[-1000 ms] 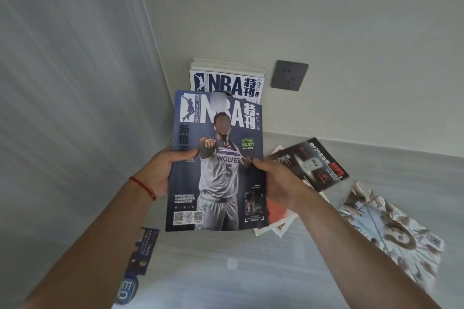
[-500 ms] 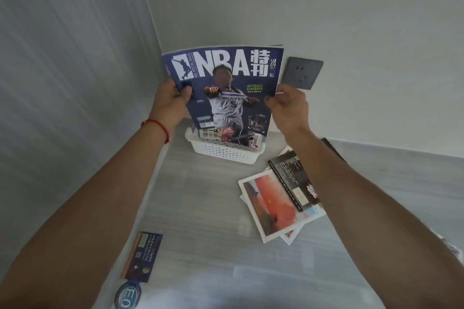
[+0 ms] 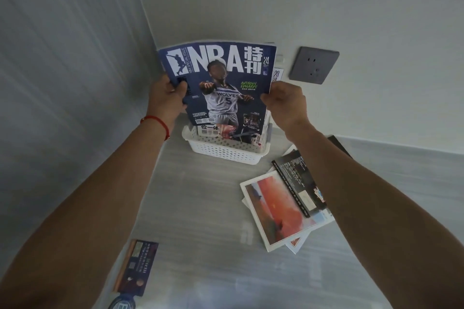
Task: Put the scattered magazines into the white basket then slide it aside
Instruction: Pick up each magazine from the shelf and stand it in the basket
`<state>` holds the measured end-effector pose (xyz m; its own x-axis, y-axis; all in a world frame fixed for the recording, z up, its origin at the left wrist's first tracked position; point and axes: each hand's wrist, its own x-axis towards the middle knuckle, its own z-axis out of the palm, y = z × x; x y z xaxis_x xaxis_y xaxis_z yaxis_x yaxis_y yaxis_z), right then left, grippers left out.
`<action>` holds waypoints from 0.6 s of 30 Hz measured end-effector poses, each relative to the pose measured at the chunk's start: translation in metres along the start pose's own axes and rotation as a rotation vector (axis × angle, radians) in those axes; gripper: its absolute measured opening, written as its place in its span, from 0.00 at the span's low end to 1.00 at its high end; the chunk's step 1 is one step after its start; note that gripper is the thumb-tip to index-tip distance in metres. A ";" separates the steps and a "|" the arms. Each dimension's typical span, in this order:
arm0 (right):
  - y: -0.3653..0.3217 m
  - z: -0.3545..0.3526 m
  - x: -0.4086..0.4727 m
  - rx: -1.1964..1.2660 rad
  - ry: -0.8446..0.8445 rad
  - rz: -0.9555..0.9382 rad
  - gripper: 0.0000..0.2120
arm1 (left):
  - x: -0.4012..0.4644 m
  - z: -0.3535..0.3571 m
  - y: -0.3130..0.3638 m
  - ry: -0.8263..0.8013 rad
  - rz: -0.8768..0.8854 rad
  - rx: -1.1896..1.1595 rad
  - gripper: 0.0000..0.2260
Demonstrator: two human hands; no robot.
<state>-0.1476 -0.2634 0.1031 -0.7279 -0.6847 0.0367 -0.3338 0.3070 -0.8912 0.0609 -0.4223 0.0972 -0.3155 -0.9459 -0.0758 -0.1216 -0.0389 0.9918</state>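
Grey tabletop [image 3: 200, 208]: one white basket [image 3: 227, 152], two hands [image 3: 164, 100] on one magazine [image 3: 221, 83].

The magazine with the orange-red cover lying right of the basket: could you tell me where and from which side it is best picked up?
Probably by its near-left corner, coming from the front. The orange-red magazine lies flat, topped by a dark booklet along its far-right side, so only the near edge is free; there it overhangs the magazine beneath, letting fingers slip under.

The pale grey wood-grain surface [image 3: 200, 208] carries the white basket [image 3: 226, 152] in its far corner. Just right and nearer lies a stack of magazines [image 3: 286, 206] (red-orange cover uppermost). Well nearer, leftward, lies a dark bookmark-like card [image 3: 138, 268].
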 end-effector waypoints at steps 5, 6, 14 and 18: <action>0.034 0.004 -0.001 -0.151 0.009 0.083 0.12 | 0.000 0.016 -0.031 -0.007 -0.042 0.068 0.11; 0.041 0.005 -0.002 -0.170 -0.007 0.091 0.10 | 0.000 0.018 -0.036 0.001 -0.039 0.081 0.10; 0.052 0.018 0.003 -0.190 0.045 0.103 0.08 | 0.009 0.035 -0.041 0.086 0.034 0.222 0.05; 0.051 0.019 0.006 -0.179 0.087 0.104 0.06 | 0.009 0.039 -0.042 0.129 0.041 0.236 0.13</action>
<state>-0.1569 -0.2645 0.0494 -0.8103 -0.5860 -0.0053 -0.3497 0.4908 -0.7980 0.0264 -0.4171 0.0508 -0.2042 -0.9789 -0.0070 -0.3319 0.0625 0.9412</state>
